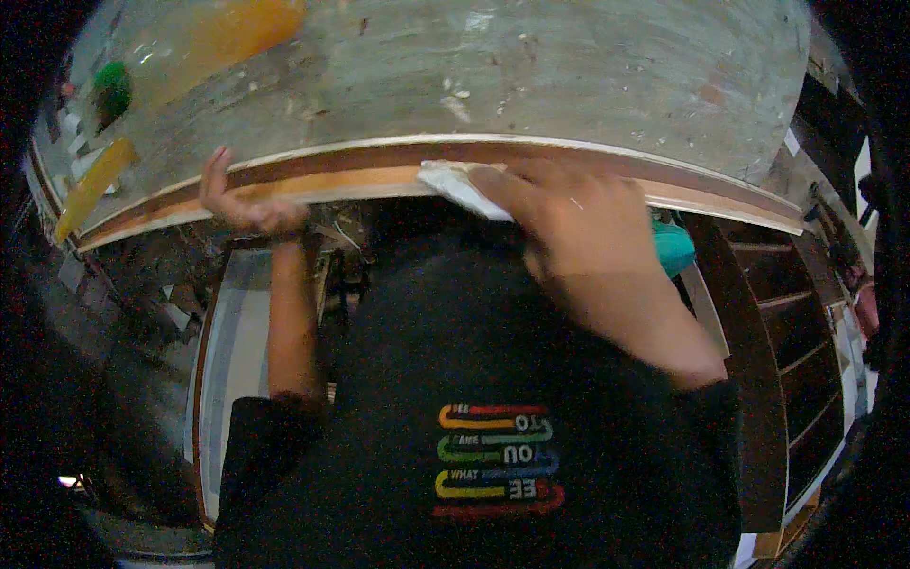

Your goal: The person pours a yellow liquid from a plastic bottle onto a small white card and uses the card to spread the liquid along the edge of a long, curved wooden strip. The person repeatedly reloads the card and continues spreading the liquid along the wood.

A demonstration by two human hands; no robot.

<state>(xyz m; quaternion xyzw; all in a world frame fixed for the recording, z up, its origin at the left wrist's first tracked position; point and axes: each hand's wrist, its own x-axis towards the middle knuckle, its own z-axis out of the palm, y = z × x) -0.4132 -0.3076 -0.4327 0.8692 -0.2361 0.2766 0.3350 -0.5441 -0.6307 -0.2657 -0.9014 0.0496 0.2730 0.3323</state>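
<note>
A long wooden strip (365, 176), with a brown face and pale edges, runs across the near edge of the grey worktable (398, 76). My right hand (578, 213) is closed around a folded white piece (464, 190), cloth or paper, and presses it against the strip right of the middle. The hand is slightly blurred. Toward the strip's left end, my left hand (251, 204) lies over its near edge. One finger sticks up and the others curl loosely, with nothing visible in them. Whether that hand bears on the wood I cannot tell.
At the table's far left lie an orange-tinted bottle (242, 33) with a green cap (112, 85) and a yellow piece (100, 185). A teal object (671, 248) shows behind my right wrist. To the right stands a dark panelled frame (787, 313); a pale panel (232, 351) leans at left.
</note>
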